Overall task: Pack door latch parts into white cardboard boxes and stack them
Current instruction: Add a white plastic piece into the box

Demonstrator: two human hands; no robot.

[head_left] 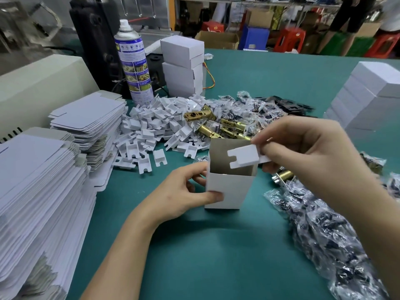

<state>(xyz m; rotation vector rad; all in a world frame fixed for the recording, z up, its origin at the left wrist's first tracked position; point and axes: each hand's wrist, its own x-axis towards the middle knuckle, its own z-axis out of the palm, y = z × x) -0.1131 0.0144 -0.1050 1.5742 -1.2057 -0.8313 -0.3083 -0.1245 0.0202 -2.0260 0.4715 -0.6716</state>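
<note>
An open white cardboard box [229,189] stands upright on the green table, its top flap raised at the back. My left hand [184,195] grips the box by its left side, thumb across the front face. My right hand [303,148] pinches a white notched cardboard insert [244,156] just above the box's open mouth. A brass door latch [281,176] lies on the table just right of the box, under my right hand. More brass latches [218,126] lie in a heap behind the box.
A pile of white inserts [151,126] lies behind-left. Flat box blanks [43,180] are stacked at left. Closed white boxes [184,66] stand at the back, more [368,94] at far right. Bagged screws [324,234] spread at right. A spray can [134,61] stands behind.
</note>
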